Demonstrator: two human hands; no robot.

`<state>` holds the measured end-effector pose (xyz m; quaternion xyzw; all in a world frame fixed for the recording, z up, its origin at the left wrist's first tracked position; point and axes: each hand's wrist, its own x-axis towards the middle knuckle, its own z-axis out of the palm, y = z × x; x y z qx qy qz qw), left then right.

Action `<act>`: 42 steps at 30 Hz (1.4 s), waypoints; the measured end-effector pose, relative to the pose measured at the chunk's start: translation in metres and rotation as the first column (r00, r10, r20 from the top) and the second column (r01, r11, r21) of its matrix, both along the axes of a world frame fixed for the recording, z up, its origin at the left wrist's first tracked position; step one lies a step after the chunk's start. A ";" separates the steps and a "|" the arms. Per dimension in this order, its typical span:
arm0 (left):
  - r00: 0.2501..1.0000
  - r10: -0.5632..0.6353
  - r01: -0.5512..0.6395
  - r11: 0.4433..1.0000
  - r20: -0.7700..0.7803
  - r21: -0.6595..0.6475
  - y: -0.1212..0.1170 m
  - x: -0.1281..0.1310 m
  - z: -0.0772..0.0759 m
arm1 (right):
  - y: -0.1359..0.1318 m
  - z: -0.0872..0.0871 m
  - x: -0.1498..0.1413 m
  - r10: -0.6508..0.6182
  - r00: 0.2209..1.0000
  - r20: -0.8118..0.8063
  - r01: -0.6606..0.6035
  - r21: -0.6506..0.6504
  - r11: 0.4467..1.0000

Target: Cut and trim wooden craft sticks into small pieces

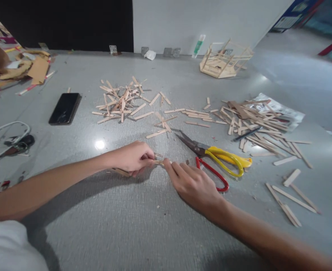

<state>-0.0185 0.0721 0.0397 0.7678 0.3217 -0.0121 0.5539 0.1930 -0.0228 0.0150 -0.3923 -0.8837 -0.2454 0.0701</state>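
Observation:
My left hand is closed in a pinch on thin wooden craft sticks, with more stick ends poking out below its wrist. From the other side my right hand pinches the same sticks between thumb and fingertips. Fingers cover most of the sticks, so how they are joined cannot be made out. Beyond my right hand lie scissors with dark blades spread apart and one red, one yellow handle. A yellow tool, perhaps a cutter, rests partly under the yellow handle.
Loose craft sticks form a pile ahead and another at right, beside a pen. A stick-built frame stands at the back right. Leftward are a phone, a white cable and cardboard scraps.

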 end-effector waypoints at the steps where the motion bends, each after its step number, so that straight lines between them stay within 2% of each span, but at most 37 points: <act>1: 1.000 -0.004 0.004 1.000 -0.001 0.007 0.000 0.000 0.000 | 0.000 0.000 0.000 0.002 1.000 0.002 -0.002 0.001 1.000; 7: 1.000 -0.021 0.022 0.999 -0.008 0.040 0.000 0.001 0.001 | 0.000 0.002 -0.002 0.005 0.999 0.051 -0.005 0.003 1.000; 14: 0.999 -0.032 0.029 0.996 0.040 0.089 -0.002 0.002 -0.002 | -0.011 0.013 -0.013 -0.145 0.976 0.163 0.147 0.002 0.989; 20: 0.999 -0.033 0.029 0.996 0.038 0.084 -0.003 0.002 0.000 | -0.013 0.015 -0.017 -0.174 0.968 0.180 0.180 -0.016 0.984; 23: 0.999 -0.036 0.034 0.996 0.031 0.079 -0.002 0.002 0.002 | -0.011 0.013 -0.016 -0.164 0.974 0.157 0.177 -0.073 0.982; 26: 0.999 -0.044 0.043 0.998 0.014 0.042 -0.001 0.002 0.002 | -0.006 0.013 -0.007 -0.160 0.981 0.112 0.178 -0.186 0.966; 28: 0.999 -0.032 0.032 0.999 -0.010 0.004 0.001 0.001 0.002 | -0.003 0.015 0.002 -0.125 0.991 0.052 0.134 -0.268 0.954; 30: 0.999 0.003 -0.003 1.000 -0.044 -0.005 0.003 0.000 0.003 | -0.002 0.018 0.013 -0.075 0.993 -0.089 0.044 -0.312 0.949; 32: 0.998 0.042 -0.042 0.999 -0.037 -0.014 0.003 0.001 0.007 | -0.003 0.021 0.021 -0.091 0.944 -0.316 -0.005 -0.290 0.957; 33: 0.998 0.069 -0.069 0.997 -0.009 -0.032 0.001 0.002 0.011 | -0.004 0.022 0.023 -0.126 0.891 -0.437 0.002 -0.274 0.962; 36: 0.962 0.209 -0.190 0.974 0.173 -0.121 -0.012 0.007 0.028 | -0.007 0.022 0.023 -0.252 0.641 -0.725 0.065 -0.276 0.959; 38: 0.911 0.320 -0.294 0.946 0.261 -0.134 -0.024 0.009 0.041 | -0.008 0.018 0.020 -0.286 0.493 -0.822 0.052 -0.301 0.952; 40: 0.848 0.397 -0.369 0.918 0.351 -0.147 -0.036 0.009 0.051 | -0.009 0.013 0.016 -0.282 0.427 -0.859 0.011 -0.307 0.952; 42: 0.813 0.435 -0.408 0.900 0.387 -0.155 -0.045 0.008 0.058 | -0.010 0.007 0.014 -0.273 0.438 -0.856 -0.026 -0.316 0.948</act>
